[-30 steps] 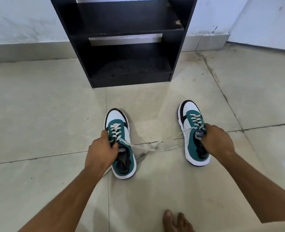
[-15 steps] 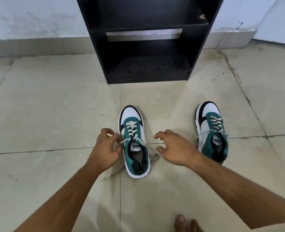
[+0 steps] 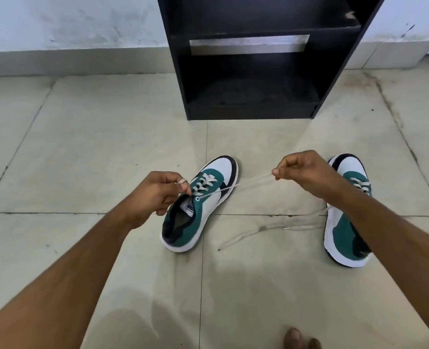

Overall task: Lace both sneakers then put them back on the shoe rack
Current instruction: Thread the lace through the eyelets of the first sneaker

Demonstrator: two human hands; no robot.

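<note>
Sneaker (image 3: 203,202) at frame centre now has both your hands: left hand (image 3: 155,195) and right hand (image 3: 306,172), just moved across, each pinch a lace end (image 3: 253,181) taut, ready for tying.

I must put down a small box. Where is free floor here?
Free floor: the wide tiles left of the left sneaker, and the strip between the sneakers and the shoe rack. Crowded: between the two sneakers, where loose laces lie.
</note>
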